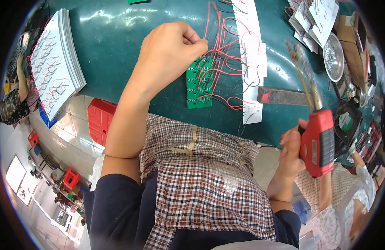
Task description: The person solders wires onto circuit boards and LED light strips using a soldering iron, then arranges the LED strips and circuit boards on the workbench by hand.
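My left hand (171,52) is closed in a pinch above the far end of a green circuit board (193,93), and a thin red wire (207,25) meets its fingertips. Red and black wires run between the board and a long white strip (251,87) to its right. At the right, my right hand (291,148) grips a red and black soldering gun (319,143) by its handle. The gun's metal barrel points away from me, with a thin yellowish guide beside it, and its tip is over the table, apart from the board.
A dark flat bar (284,96) with a red end lies right of the strip. Stacked white wired panels (55,66) stand at the table's left edge. Beyond the gun are a metal bowl (333,57), a small black fan (347,118) and more white panels (315,21). Another person (334,200) is at the lower right.
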`<state>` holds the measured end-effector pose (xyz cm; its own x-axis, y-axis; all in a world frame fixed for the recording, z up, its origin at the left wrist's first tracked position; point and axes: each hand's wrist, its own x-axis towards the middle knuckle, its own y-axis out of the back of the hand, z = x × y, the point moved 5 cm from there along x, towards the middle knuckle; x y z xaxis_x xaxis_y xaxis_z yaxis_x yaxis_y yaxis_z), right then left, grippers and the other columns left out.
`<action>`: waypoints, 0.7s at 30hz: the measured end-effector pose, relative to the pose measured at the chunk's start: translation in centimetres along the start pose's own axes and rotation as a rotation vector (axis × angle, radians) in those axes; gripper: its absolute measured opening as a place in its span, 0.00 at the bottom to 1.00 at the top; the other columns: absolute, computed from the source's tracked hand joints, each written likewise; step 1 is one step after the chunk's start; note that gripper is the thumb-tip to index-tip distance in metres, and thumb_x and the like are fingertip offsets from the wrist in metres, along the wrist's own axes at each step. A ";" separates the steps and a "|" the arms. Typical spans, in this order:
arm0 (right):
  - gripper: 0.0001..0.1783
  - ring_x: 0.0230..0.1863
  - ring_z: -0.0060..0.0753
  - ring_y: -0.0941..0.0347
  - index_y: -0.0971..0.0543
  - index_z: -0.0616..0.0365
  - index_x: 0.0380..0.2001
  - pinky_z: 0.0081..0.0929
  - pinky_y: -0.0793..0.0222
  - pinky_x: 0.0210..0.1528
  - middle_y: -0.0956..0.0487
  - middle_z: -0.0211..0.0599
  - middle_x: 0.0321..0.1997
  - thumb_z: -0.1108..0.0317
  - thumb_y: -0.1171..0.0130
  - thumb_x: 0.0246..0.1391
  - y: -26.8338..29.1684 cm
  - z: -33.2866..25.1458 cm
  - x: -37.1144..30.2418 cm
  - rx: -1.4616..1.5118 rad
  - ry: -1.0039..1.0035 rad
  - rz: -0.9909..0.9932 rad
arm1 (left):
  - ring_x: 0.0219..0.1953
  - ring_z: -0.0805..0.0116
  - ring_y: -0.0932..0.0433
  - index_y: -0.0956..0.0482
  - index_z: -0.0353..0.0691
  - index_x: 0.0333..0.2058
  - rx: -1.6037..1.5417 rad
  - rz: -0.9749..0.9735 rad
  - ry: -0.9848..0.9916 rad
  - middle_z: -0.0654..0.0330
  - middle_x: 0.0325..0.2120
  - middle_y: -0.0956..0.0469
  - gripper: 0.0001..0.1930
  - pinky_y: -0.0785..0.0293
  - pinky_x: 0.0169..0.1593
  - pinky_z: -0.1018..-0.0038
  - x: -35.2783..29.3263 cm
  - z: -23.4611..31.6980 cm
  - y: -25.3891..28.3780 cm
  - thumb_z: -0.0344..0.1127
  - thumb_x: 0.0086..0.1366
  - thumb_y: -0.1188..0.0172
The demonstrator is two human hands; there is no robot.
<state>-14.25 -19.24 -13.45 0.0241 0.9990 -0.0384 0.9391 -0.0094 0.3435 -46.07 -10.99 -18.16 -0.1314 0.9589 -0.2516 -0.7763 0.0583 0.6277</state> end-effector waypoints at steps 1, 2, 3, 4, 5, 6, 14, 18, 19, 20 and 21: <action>0.19 0.22 0.21 0.35 0.30 0.67 0.54 0.21 0.36 0.26 0.30 0.30 0.27 0.77 0.42 0.60 -0.3 -0.8 0.8 0.001 0.006 0.002 | 0.24 0.79 0.24 0.18 0.31 0.32 0.011 -0.019 0.033 0.63 0.22 0.19 0.09 0.30 0.29 0.80 0.0 0.0 0.1 0.33 0.60 0.34; 0.20 0.24 0.22 0.33 0.30 0.67 0.55 0.21 0.35 0.28 0.28 0.32 0.30 0.79 0.43 0.60 -0.9 -1.6 1.7 -0.005 -0.012 -0.015 | 0.24 0.79 0.24 0.18 0.31 0.32 0.011 -0.015 0.028 0.63 0.22 0.19 0.09 0.30 0.29 0.80 -0.1 -0.2 -0.1 0.33 0.60 0.34; 0.22 0.26 0.22 0.32 0.31 0.66 0.56 0.21 0.34 0.29 0.27 0.34 0.33 0.80 0.43 0.59 -1.5 -2.3 2.7 -0.017 -0.028 -0.030 | 0.27 0.72 0.20 0.18 0.31 0.34 -0.092 0.039 0.006 0.59 0.24 0.18 0.11 0.26 0.33 0.75 -0.1 -0.4 -0.3 0.34 0.58 0.35; 0.25 0.31 0.27 0.28 0.33 0.66 0.58 0.23 0.30 0.33 0.27 0.37 0.37 0.81 0.43 0.58 -2.4 -2.7 3.8 -0.047 0.033 -0.049 | 0.29 0.64 0.16 0.18 0.31 0.35 -0.189 0.093 -0.016 0.55 0.26 0.16 0.12 0.23 0.37 0.70 -0.1 -0.5 -0.3 0.35 0.56 0.35; 0.28 0.36 0.32 0.24 0.35 0.66 0.60 0.25 0.27 0.38 0.26 0.39 0.41 0.82 0.42 0.57 -3.5 -3.0 4.9 -0.078 0.095 -0.067 | 0.29 0.64 0.16 0.18 0.31 0.35 -0.190 0.095 -0.024 0.55 0.26 0.16 0.12 0.23 0.37 0.70 -0.1 -0.5 -0.2 0.35 0.56 0.35; 0.32 0.43 0.37 0.22 0.38 0.66 0.63 0.28 0.26 0.42 0.27 0.42 0.47 0.82 0.41 0.55 -5.0 -3.8 6.3 0.007 0.116 -0.148 | 0.28 0.67 0.16 0.18 0.31 0.36 -0.216 0.071 -0.007 0.55 0.27 0.16 0.12 0.23 0.35 0.72 -0.2 -0.7 -0.2 0.34 0.57 0.36; 0.44 0.49 0.42 0.18 0.47 0.62 0.71 0.22 0.25 0.37 0.27 0.57 0.62 0.75 0.39 0.54 -13.1 -4.2 15.5 0.112 0.109 -0.450 | 0.24 0.73 0.18 0.22 0.28 0.38 -0.455 -0.024 0.136 0.54 0.29 0.15 0.10 0.25 0.29 0.79 -0.1 -1.1 0.0 0.32 0.64 0.40; 0.38 0.48 0.38 0.17 0.42 0.66 0.67 0.22 0.27 0.35 0.25 0.54 0.61 0.75 0.39 0.54 -14.1 -2.9 17.0 0.143 0.086 -0.497 | 0.26 0.72 0.17 0.24 0.27 0.42 -0.655 -0.013 0.076 0.51 0.33 0.16 0.12 0.23 0.30 0.80 0.4 -0.7 0.2 0.32 0.66 0.41; 0.35 0.44 0.34 0.18 0.39 0.66 0.64 0.21 0.27 0.33 0.22 0.50 0.58 0.75 0.39 0.54 -14.2 -2.5 17.0 0.081 0.054 -0.527 | 0.27 0.71 0.17 0.24 0.27 0.43 -0.695 0.001 0.059 0.50 0.34 0.16 0.13 0.23 0.30 0.80 0.5 -0.6 0.3 0.33 0.67 0.41; 0.32 0.40 0.30 0.18 0.36 0.67 0.62 0.21 0.28 0.32 0.20 0.46 0.55 0.74 0.39 0.54 -14.3 -2.2 17.1 0.018 0.021 -0.555 | 0.27 0.71 0.17 0.24 0.27 0.43 -0.698 0.002 0.061 0.50 0.34 0.16 0.13 0.23 0.30 0.80 0.7 -0.6 0.3 0.33 0.67 0.41; 0.32 0.40 0.30 0.18 0.36 0.67 0.62 0.21 0.28 0.32 0.20 0.46 0.55 0.74 0.39 0.54 -14.2 -2.4 17.1 0.016 0.020 -0.557 | 0.28 0.71 0.16 0.24 0.27 0.43 -0.740 0.004 0.060 0.50 0.34 0.16 0.13 0.22 0.30 0.80 1.0 -0.6 0.3 0.34 0.68 0.41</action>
<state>-28.04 -1.88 -16.73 -0.4843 0.8536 -0.1920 0.8130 0.5202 0.2617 -46.80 -10.21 -18.61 -0.1521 0.9405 -0.3038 -0.9854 -0.1681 -0.0268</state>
